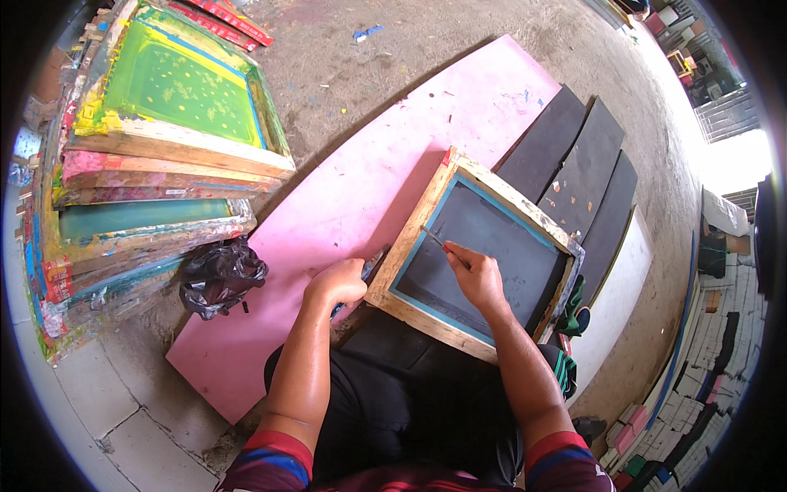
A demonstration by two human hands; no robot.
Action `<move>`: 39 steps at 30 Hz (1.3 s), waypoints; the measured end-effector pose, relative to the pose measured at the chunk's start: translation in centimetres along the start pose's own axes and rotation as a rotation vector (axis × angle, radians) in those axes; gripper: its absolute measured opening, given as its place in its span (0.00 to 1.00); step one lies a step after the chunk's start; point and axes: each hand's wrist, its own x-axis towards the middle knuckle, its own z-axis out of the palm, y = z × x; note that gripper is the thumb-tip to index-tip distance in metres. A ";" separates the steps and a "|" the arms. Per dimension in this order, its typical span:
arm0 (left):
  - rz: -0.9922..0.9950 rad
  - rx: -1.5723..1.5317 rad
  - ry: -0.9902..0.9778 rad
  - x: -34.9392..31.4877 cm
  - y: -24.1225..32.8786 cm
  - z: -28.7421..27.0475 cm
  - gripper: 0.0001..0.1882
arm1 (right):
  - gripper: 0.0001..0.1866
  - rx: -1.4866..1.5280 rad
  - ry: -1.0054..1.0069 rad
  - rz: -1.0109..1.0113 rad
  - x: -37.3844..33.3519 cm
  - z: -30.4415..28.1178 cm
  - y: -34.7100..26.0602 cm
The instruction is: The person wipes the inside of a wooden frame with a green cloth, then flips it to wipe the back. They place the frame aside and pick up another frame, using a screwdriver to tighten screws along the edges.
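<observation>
A wooden screen-printing frame lies tilted across my lap, its dark grey mesh edged with blue strips. My right hand is closed above the mesh on a thin, rod-like tool, whose far end points to the frame's left side. Beside the frame's near left corner, my left hand is closed round a tool with a blue-and-dark handle. A metallic part of that tool shows past the fingers, next to the wood; its exact kind is hidden by the hand.
Paint-stained screen frames are stacked at the left, with a crumpled black plastic bag beside them. A long pink board lies under my work. Dark panels and a white board lie to the right on the concrete floor.
</observation>
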 end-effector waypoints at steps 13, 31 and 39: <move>-0.029 0.003 -0.001 0.0 0.3 0.1 0.22 | 0.16 -0.112 0.067 0.001 -1.5 1.8 -1.7; -0.007 -0.016 0.021 -0.5 0.5 -0.3 0.19 | 0.22 0.259 -0.130 0.026 0.9 1.7 2.9; -0.002 -0.026 0.009 0.0 -0.1 -0.1 0.19 | 0.20 1.097 -0.387 0.786 1.7 -0.1 1.2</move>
